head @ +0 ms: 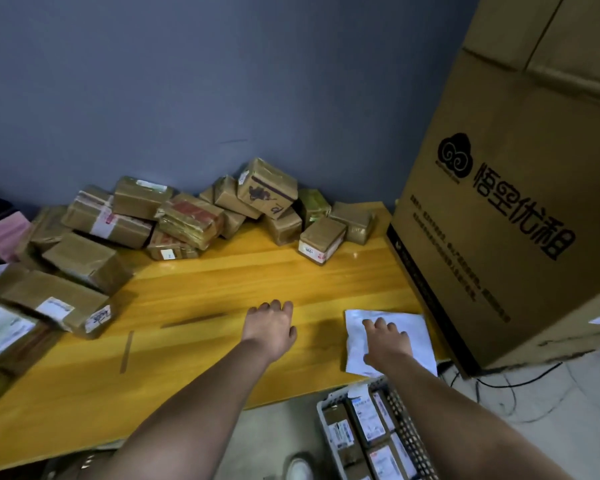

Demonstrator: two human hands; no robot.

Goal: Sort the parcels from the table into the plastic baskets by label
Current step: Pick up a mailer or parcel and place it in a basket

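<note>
1. The large printed carton (520, 209) stands at the table's right end and runs out of the picture at the top and right; whatever lies behind it is hidden.
2. The table (222, 282) carries most of the work left, by my judgement: a heap of brown taped parcels (187, 216) lies along the wall and down the left side, unsorted. The leftmost ones are cut off, and their labels are too small or blurred to read.
3. One plastic basket (406, 431) sits on the floor below the table's near edge, holding several labelled parcels, so some sorting is done. Its lower part is cut off, and no other basket shows.
4. A flat white parcel (416, 334) lies near the table's right end, beside the carton. Its label is not visible.
5. The right hand (387, 339) rests on the white parcel, fingers loosely spread on top; whether the thumb grips its edge I cannot tell.
6. The left hand (272, 323) reaches over bare wood, fingers slightly curled, holding nothing.
</note>
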